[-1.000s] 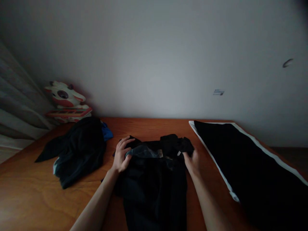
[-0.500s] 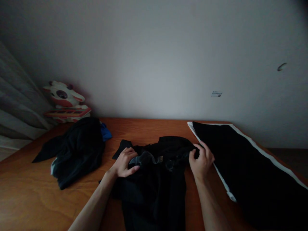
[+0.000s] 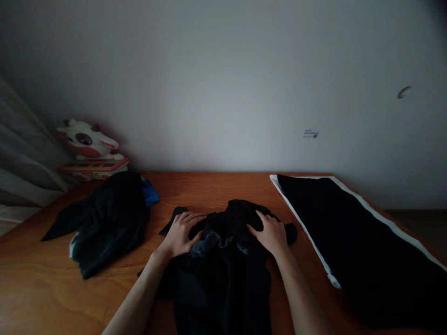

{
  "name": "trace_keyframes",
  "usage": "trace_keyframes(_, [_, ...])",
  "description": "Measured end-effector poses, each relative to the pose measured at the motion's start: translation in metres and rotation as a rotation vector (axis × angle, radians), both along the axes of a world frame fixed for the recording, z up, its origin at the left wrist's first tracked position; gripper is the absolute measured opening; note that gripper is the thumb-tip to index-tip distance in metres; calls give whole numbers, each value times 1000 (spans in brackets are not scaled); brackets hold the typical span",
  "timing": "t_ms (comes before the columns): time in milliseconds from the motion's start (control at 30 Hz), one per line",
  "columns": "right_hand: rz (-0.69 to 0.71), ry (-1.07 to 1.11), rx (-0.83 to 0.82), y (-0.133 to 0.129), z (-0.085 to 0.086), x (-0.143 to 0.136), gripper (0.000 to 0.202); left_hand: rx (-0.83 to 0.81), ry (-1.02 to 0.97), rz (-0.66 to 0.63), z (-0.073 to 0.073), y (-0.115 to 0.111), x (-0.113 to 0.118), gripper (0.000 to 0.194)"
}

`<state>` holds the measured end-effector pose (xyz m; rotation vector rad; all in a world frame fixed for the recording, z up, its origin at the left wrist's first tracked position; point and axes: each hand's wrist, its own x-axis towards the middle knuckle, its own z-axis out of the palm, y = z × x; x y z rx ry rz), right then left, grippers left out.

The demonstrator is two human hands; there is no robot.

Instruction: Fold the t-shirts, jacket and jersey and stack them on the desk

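A dark, crumpled garment (image 3: pixel 223 284) lies in front of me on the wooden table, with a greyish lining showing at its bunched upper part. My left hand (image 3: pixel 181 232) rests on the left of that bunched part, fingers stretched over the cloth and thumb apart. On the right, my right hand (image 3: pixel 269 231) lies on the fabric with thumb and forefinger spread. A dark piece of the cloth sticks out beyond each hand. The fingertips partly sink into black folds, so their exact contact is hard to see.
To the left lies a black clothing heap (image 3: pixel 111 223) with a blue piece (image 3: pixel 150 193) beside it. Behind it stands a cow-shaped toy keyboard (image 3: pixel 92 149), near a curtain (image 3: pixel 24 153). A black panel with white edging (image 3: pixel 349 232) covers the right side of the wooden table (image 3: pixel 209 186).
My right hand has moved left from the garment's right edge onto its upper part, and its pinch has opened. The upper cloth is bunched closer together. My left hand stays nearly in place.
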<state>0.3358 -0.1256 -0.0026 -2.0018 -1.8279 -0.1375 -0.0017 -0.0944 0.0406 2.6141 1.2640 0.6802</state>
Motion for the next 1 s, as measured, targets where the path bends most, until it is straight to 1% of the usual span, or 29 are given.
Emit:
trace_keyframes(67, [19, -28, -20, 0, 1, -3, 42, -37, 73, 13, 3, 0, 0, 46])
trace_keyframes(133, [42, -11, -10, 0, 0, -4, 26, -64, 131, 66, 4, 1, 1, 45])
trace_keyframes(167, [54, 3, 10, 1, -2, -4, 21, -76, 153, 96, 3, 2, 3, 42])
trace_keyframes(200, [65, 20, 40, 1, -4, -4, 19, -89, 168, 121, 1, 3, 4, 38])
trace_keyframes(267, [72, 86, 139, 1, -8, -4, 21, -89, 154, 149, -4, 5, 7, 32])
trace_keyframes(333, [59, 205, 277, 1, -11, -6, 26, -6, 54, 196, -9, 7, 9, 29])
trace_keyframes(367, [53, 269, 350, 1, -11, -8, 26, 76, -25, 248, -12, 7, 9, 27])
trace_keyframes(433, [59, 363, 471, 0, -10, -13, 22, 278, -196, 398, -13, 7, 7, 19])
trace_keyframes(467, [76, 382, 509, -1, -8, -15, 20, 368, -260, 466, -13, 6, 5, 16])
trace_keyframes(500, [97, 380, 533, -3, -5, -17, 19, 426, -295, 503, -11, 5, 3, 14])
trace_keyframes(533, [120, 361, 547, -5, -2, -18, 18, 447, -301, 503, -9, 4, 1, 13])
trace_keyframes(600, [162, 293, 545, -9, 6, -15, 14, 383, -254, 421, -4, 1, -2, 8])
trace_keyframes(667, [173, 225, 538, -11, 11, -9, 15, 247, -183, 343, -1, 0, -3, 18])
trace_keyframes(733, [147, 191, 513, -11, 11, -4, 27, 133, -119, 349, -1, 1, -2, 31])
trace_keyframes(800, [111, 191, 436, -8, 7, -2, 39, 67, -43, 408, -2, 4, 1, 39])
trace_keyframes(833, [96, 208, 386, -6, 3, -2, 41, 48, -3, 428, -3, 6, 2, 41])
trace_keyframes(867, [81, 241, 346, -4, -1, -3, 38, 36, 36, 437, -4, 7, 3, 44])
trace_keyframes(933, [42, 338, 327, -1, -7, -6, 28, 36, 85, 418, -6, 8, 3, 51])
trace_keyframes(967, [30, 385, 340, 0, -9, -8, 30, 40, 94, 393, -7, 9, 3, 54])
trace_keyframes(1000, [36, 414, 349, 1, -10, -9, 37, 40, 95, 361, -8, 9, 2, 57])
